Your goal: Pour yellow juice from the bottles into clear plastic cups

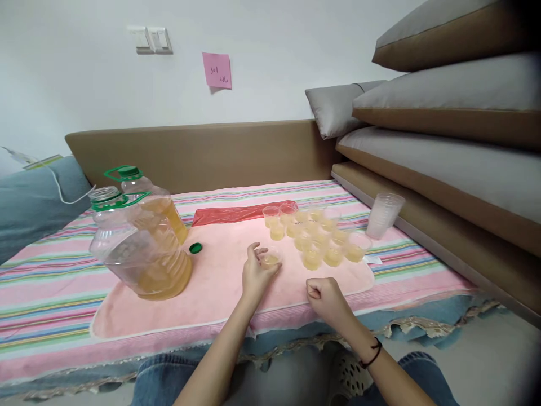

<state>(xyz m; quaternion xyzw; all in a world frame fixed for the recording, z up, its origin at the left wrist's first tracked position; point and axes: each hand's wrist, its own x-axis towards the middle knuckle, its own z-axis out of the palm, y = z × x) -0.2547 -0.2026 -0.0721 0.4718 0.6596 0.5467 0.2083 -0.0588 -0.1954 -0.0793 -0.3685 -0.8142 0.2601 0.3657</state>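
Note:
My left hand (256,269) is wrapped round a clear plastic cup (271,259) with a little pale yellow liquid in it. That cup is on or just above the pink mat (220,282); I cannot tell which. To its right, my right hand (327,296) is closed in a fist at the mat's front edge, with nothing visible in it. Several more clear cups (311,259) of yellow liquid stand in a close group beyond the fist. On the left, a large uncapped plastic jug (156,270) with a green handle holds amber liquid.
Behind the near jug stands a second, capped jug (171,217). A green cap (195,248) lies on the mat. Red plastic (240,214) lies at the back. Stacked spare cups (384,217) are at the right, beside piled cushions (443,146). A striped cloth (38,299) covers the surface.

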